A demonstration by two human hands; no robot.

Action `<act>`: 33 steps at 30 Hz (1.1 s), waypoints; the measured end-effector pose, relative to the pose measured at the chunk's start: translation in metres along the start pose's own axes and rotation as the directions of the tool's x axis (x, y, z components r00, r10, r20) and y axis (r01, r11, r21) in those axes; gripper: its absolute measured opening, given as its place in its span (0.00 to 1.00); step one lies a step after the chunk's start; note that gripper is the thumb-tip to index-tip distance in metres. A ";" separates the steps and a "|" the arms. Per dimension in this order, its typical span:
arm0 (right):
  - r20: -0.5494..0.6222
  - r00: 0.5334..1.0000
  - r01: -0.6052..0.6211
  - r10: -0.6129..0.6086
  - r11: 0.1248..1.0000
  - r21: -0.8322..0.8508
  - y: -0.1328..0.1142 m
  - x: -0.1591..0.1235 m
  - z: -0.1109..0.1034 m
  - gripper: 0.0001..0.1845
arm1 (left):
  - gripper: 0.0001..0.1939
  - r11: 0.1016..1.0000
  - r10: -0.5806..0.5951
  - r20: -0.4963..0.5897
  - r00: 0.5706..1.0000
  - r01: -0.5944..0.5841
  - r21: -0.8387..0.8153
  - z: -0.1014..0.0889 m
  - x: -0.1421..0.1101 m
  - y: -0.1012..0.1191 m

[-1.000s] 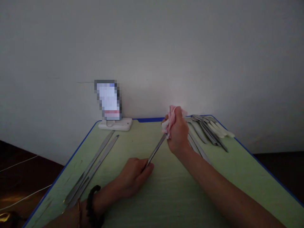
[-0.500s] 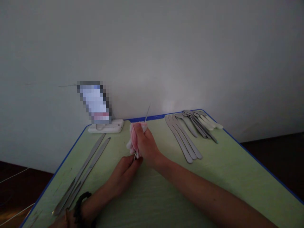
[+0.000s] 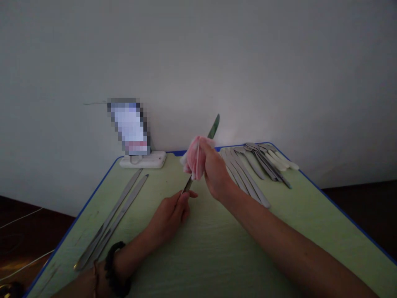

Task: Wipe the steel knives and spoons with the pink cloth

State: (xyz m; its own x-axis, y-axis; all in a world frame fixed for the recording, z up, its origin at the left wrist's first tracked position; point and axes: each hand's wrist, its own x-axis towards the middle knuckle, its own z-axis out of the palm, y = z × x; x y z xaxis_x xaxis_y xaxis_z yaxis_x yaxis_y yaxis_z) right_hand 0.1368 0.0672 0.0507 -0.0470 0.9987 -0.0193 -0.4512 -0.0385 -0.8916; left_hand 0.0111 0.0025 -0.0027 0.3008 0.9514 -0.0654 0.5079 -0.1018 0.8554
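Above the middle of the table, my left hand is closed on the handle of a table knife, whose blade points up and away. My right hand grips a pink and white cloth that is folded around the middle of the knife. The blade's tip sticks out past the cloth, and a short piece of metal shows between cloth and left hand. The end of the handle is hidden in my left hand.
Two table knives lie at the left. Several long-handled pieces of cutlery, a bundle of spoons and white-handled pieces lie at the right. A blurred-out phone leans on a white stand by the wall.
Both hands have moved up and to the right with the knife. The right hand and cloth have slid up away from the left hand, and the blade now shows its flat side.
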 end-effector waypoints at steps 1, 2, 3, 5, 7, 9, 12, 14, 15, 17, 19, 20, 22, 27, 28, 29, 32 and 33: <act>0.026 0.999 -0.034 0.035 0.999 -0.028 0.004 -0.004 0.002 0.24 | 0.24 1.000 -0.010 -0.013 1.000 0.010 -0.025 0.000 0.001 -0.001; 0.046 0.997 -0.065 0.068 0.996 -0.062 0.009 -0.007 0.004 0.24 | 0.24 0.999 -0.016 -0.024 1.000 0.015 -0.039 -0.001 0.001 -0.002; 0.059 0.994 -0.088 0.094 0.992 -0.095 0.015 -0.010 0.006 0.24 | 0.23 0.999 -0.020 -0.027 0.999 0.019 -0.045 -0.001 0.001 -0.003; 0.078 0.987 -0.129 0.139 0.984 -0.125 0.024 -0.014 0.008 0.24 | 0.23 0.999 -0.020 -0.009 1.000 0.020 -0.032 0.000 0.001 -0.005; 0.089 0.980 -0.168 0.179 0.978 -0.121 0.028 -0.015 0.008 0.26 | 0.23 1.000 -0.013 0.030 0.999 0.013 0.007 0.000 0.000 -0.006; 0.084 0.979 -0.177 0.186 0.978 -0.106 0.027 -0.011 0.005 0.27 | 0.23 0.999 0.003 0.058 0.998 -0.005 0.042 0.000 -0.002 -0.006; 0.052 0.992 -0.111 0.115 0.991 -0.070 0.016 -0.001 -0.004 0.29 | 0.23 0.998 0.032 0.084 0.996 -0.036 0.045 -0.001 -0.003 -0.005; 0.030 0.999 -0.039 0.041 0.999 -0.037 0.005 0.007 -0.010 0.30 | 0.23 0.998 0.049 0.121 0.991 -0.052 0.020 -0.001 -0.003 -0.006; 0.015 1.000 -0.001 0.001 1.000 -0.023 0.000 0.010 -0.013 0.31 | 0.24 0.999 0.053 0.144 0.988 -0.054 0.003 -0.001 -0.003 -0.006; -0.018 0.998 0.064 -0.064 0.998 0.000 -0.010 0.014 -0.017 0.31 | 0.25 0.998 0.058 0.174 0.983 -0.053 -0.038 -0.002 -0.003 -0.007; -0.061 0.992 0.107 -0.106 0.994 0.011 -0.016 0.016 -0.018 0.31 | 0.25 0.996 0.055 0.165 0.985 -0.042 -0.079 -0.002 -0.003 -0.007; -0.082 0.989 0.122 -0.120 0.992 0.013 -0.018 0.016 -0.018 0.30 | 0.25 0.994 0.049 0.152 0.987 -0.034 -0.100 -0.002 -0.003 -0.006; -0.115 0.984 0.140 -0.138 0.990 0.011 -0.018 0.015 -0.017 0.30 | 0.25 0.989 0.040 0.142 0.989 -0.019 -0.146 -0.003 -0.004 -0.004; -0.101 0.987 0.122 -0.126 0.992 -0.041 0.008 0.002 -0.008 0.31 | 0.26 0.973 0.041 0.215 0.976 0.010 -0.232 -0.004 -0.006 -0.004; -0.073 0.992 0.097 -0.102 0.993 -0.073 0.016 -0.002 -0.005 0.31 | 0.26 0.971 0.033 0.218 0.975 0.020 -0.237 -0.004 -0.005 -0.004; -0.056 0.996 0.065 -0.070 0.994 -0.093 0.023 -0.005 -0.003 0.31 | 0.26 0.971 0.025 0.217 0.976 0.029 -0.238 -0.003 -0.005 -0.005; -0.019 1.000 -0.007 0.004 0.994 -0.109 0.038 -0.011 0.000 0.31 | 0.26 0.973 0.017 0.226 0.974 0.036 -0.229 -0.003 -0.003 -0.008; -0.015 1.000 -0.019 0.017 0.994 -0.110 0.040 -0.010 0.000 0.30 | 0.26 0.972 0.013 0.232 0.973 0.042 -0.232 -0.003 -0.003 -0.010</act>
State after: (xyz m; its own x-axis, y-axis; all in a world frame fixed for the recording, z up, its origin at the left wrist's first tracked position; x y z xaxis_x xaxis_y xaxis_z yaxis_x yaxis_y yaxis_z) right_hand 0.1194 0.0555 0.0156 -0.0412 0.9983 -0.0413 -0.3499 -0.0532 -0.9353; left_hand 0.0030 0.0017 -0.0096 0.4867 0.8565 -0.1716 0.3191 0.0085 0.9477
